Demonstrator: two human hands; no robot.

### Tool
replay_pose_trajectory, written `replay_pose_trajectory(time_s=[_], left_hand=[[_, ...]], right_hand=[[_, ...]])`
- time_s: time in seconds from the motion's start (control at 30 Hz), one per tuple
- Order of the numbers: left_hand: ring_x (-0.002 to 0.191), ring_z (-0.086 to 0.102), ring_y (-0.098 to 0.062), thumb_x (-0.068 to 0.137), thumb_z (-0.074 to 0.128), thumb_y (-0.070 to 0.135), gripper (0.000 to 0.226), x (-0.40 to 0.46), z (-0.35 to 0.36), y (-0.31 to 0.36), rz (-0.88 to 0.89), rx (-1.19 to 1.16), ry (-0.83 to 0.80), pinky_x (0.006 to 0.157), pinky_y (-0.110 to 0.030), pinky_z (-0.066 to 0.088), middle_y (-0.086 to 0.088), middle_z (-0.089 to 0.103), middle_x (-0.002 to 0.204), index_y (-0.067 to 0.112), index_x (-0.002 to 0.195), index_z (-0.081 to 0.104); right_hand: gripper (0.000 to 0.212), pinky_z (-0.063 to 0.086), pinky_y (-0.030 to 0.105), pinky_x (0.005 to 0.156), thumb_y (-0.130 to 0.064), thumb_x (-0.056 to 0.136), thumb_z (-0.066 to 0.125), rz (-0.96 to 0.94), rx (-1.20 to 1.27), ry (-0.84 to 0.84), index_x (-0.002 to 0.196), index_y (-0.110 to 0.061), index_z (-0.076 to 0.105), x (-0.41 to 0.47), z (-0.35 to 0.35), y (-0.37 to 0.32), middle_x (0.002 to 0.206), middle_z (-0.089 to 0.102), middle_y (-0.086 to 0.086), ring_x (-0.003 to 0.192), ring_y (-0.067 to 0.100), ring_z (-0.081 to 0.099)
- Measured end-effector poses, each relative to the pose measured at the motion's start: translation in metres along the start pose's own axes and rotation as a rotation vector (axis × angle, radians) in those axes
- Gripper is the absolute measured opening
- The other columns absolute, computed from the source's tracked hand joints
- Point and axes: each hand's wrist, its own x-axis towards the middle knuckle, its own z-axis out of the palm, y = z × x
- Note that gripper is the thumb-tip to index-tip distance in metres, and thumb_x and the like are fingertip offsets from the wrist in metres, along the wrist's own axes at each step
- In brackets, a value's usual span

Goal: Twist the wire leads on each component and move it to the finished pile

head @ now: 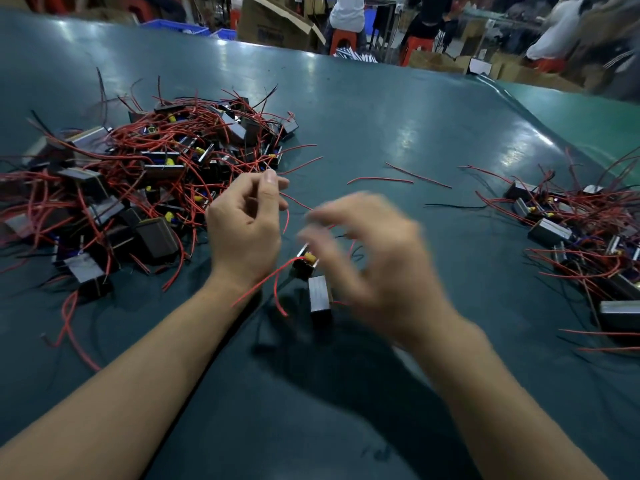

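Here the left hand [247, 223] pinches a red lead [294, 199]; no readable writing.

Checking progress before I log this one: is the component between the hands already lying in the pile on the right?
No. The component sits between the left hand and right hand, well apart from the right pile.

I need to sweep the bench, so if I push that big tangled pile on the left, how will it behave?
The big pile would probably drag as one clump, since its red leads interlace. The leads look floppy, so stragglers may trail. The blocky metal components look dense, so expect resistance on the green table.
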Motion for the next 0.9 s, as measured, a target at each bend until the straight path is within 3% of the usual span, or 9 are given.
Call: replay_pose_trajectory(time_s=[0.1, 0.23, 0.33, 0.4, 0.5, 0.6, 0.73, 0.8, 0.9], left_hand=[[0.051, 0.052, -0.001, 0.102, 0.048, 0.028, 0.030, 0.008, -0.003, -0.006, -0.033, -0.046, 0.057, 0.057, -0.024, 0.042, 0.006, 0.061, 0.062, 0.014, 0.085, 0.069], [0.051, 0.050, 0.000, 0.100, 0.047, 0.028, 0.031, 0.013, -0.007, -0.007, -0.066, -0.097, 0.155, 0.057, -0.020, 0.039, 0.006, 0.057, 0.059, 0.018, 0.079, 0.067], [0.056, 0.056, -0.004, 0.098, 0.050, 0.031, 0.031, 0.004, -0.007, -0.005, 0.058, 0.110, -0.003, 0.058, -0.024, 0.046, 0.006, 0.061, 0.061, 0.019, 0.077, 0.070], [0.065, 0.063, -0.019, 0.095, 0.053, 0.034, 0.030, -0.004, -0.006, -0.004, 0.150, 0.360, -0.111, 0.064, -0.033, 0.051, 0.003, 0.069, 0.071, 0.017, 0.077, 0.071], [0.079, 0.060, -0.026, 0.090, 0.058, 0.034, 0.021, -0.006, -0.008, 0.001, 0.280, 0.610, -0.097, 0.061, -0.033, 0.048, 0.004, 0.069, 0.078, 0.020, 0.080, 0.071], [0.099, 0.053, -0.029, 0.088, 0.062, 0.032, 0.019, 0.006, -0.016, -0.005, 0.365, 0.771, -0.070, 0.075, -0.037, 0.040, -0.001, 0.066, 0.097, 0.020, 0.098, 0.072], [0.134, 0.031, -0.029, 0.089, 0.058, 0.041, 0.052, 0.021, -0.027, -0.019, 0.149, 1.020, -0.282, 0.101, -0.045, 0.031, -0.007, 0.047, 0.142, 0.026, 0.138, 0.051], [0.135, 0.030, -0.028, 0.090, 0.057, 0.042, 0.050, 0.023, -0.029, -0.024, 0.152, 1.057, -0.312, 0.100, -0.046, 0.031, -0.004, 0.046, 0.145, 0.029, 0.138, 0.048], [0.119, 0.042, -0.030, 0.087, 0.064, 0.031, 0.036, 0.028, -0.032, -0.022, 0.176, 0.972, -0.215, 0.092, -0.046, 0.036, -0.002, 0.061, 0.123, 0.025, 0.122, 0.057]], right_hand=[[0.044, 0.044, 0.045, 0.095, -0.041, 0.088, 0.062, -0.052, -0.229, -0.368, 0.123, -0.014, 0.061, -0.009, 0.028, -0.009, 0.123, 0.063, 0.003, 0.118, 0.027, 0.055], [0.036, 0.038, 0.036, 0.101, -0.041, 0.095, 0.052, 0.130, -0.396, -0.499, 0.127, -0.025, 0.059, -0.003, 0.007, 0.028, 0.131, 0.057, -0.006, 0.127, 0.020, 0.046], [0.023, 0.043, 0.039, 0.094, -0.033, 0.091, 0.058, 0.405, -0.544, -0.418, 0.109, -0.026, 0.070, -0.001, -0.030, 0.066, 0.114, 0.065, -0.002, 0.113, 0.025, 0.054], [0.023, 0.046, 0.043, 0.092, -0.020, 0.088, 0.059, 0.591, -0.791, -0.288, 0.107, -0.017, 0.071, -0.002, -0.057, 0.082, 0.110, 0.065, 0.007, 0.109, 0.035, 0.055], [0.033, 0.044, 0.043, 0.093, -0.001, 0.082, 0.055, 0.671, -0.718, -0.030, 0.113, -0.003, 0.067, -0.002, -0.063, 0.088, 0.117, 0.062, 0.020, 0.108, 0.042, 0.053], [0.024, 0.041, 0.039, 0.096, -0.012, 0.088, 0.059, 0.502, -0.563, -0.105, 0.108, -0.007, 0.071, 0.001, -0.035, 0.074, 0.114, 0.064, 0.014, 0.113, 0.036, 0.052], [0.028, 0.040, 0.039, 0.095, -0.029, 0.093, 0.058, 0.402, -0.586, -0.206, 0.110, -0.009, 0.069, 0.000, -0.010, 0.071, 0.119, 0.061, 0.007, 0.121, 0.028, 0.047], [0.031, 0.043, 0.038, 0.092, -0.033, 0.096, 0.054, 0.424, -0.573, -0.249, 0.113, -0.010, 0.067, 0.001, -0.007, 0.078, 0.121, 0.060, 0.005, 0.120, 0.027, 0.047], [0.040, 0.043, 0.041, 0.093, -0.040, 0.098, 0.047, 0.600, -0.643, -0.320, 0.114, -0.007, 0.062, -0.001, -0.015, 0.095, 0.123, 0.058, 0.012, 0.120, 0.033, 0.046]])
